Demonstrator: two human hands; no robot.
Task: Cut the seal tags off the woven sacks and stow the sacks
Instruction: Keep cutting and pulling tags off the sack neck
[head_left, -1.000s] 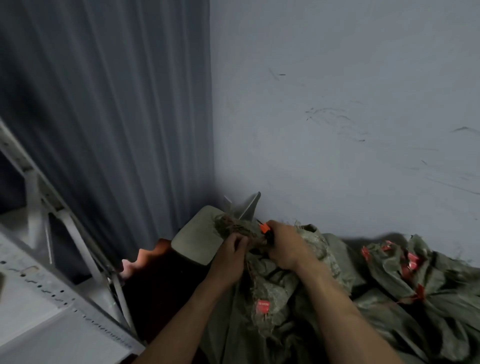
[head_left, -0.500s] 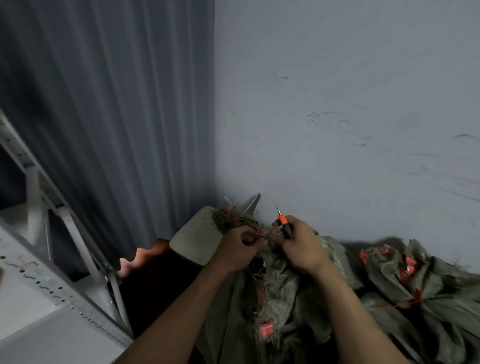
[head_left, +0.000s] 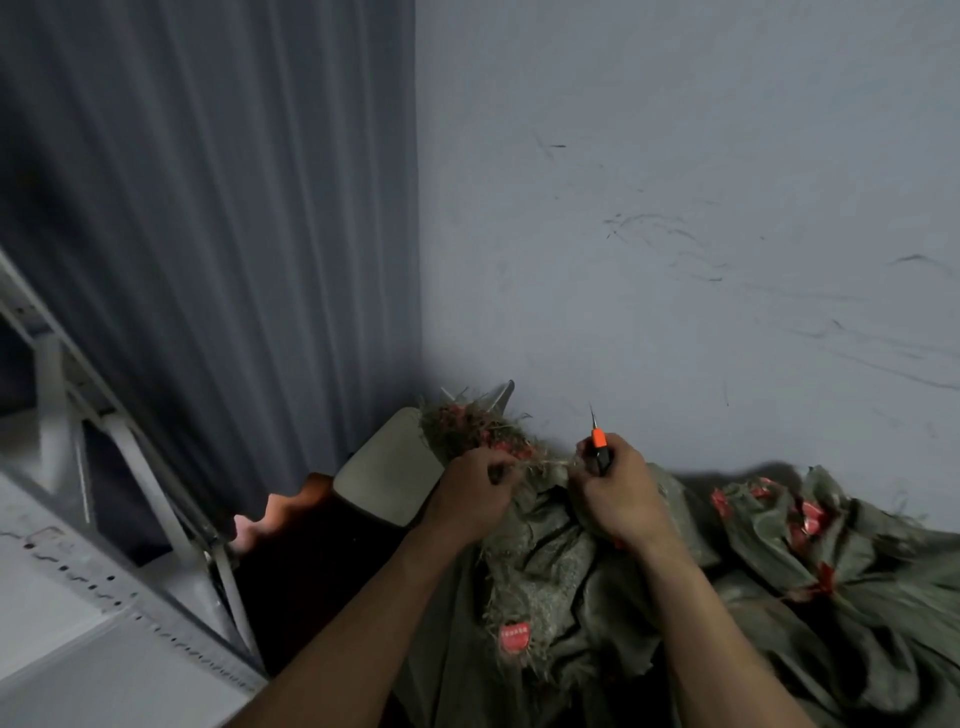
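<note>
A crumpled green woven sack (head_left: 545, 566) lies bunched under both my hands, with a red seal tag (head_left: 514, 638) hanging low on its frayed edge. My left hand (head_left: 475, 496) pinches frayed string at the sack's neck. My right hand (head_left: 615, 491) grips a small orange-and-black cutter (head_left: 598, 441) with its thin blade pointing up, just right of that string. Behind my left hand sits a heap of cut fibres and red tags (head_left: 470, 428) on a pale dustpan (head_left: 387, 475).
More green sacks with red tags (head_left: 810, 525) are piled to the right against the grey wall (head_left: 675, 208). A grey curtain (head_left: 208, 234) hangs on the left. A white perforated metal rack (head_left: 104, 545) stands at the lower left, with a dark gap beside it.
My hands have drawn apart, the left pulling the string leftward. The cutter has come up out of the sack's neck, blade now upright. The lower red tag has swung lower.
</note>
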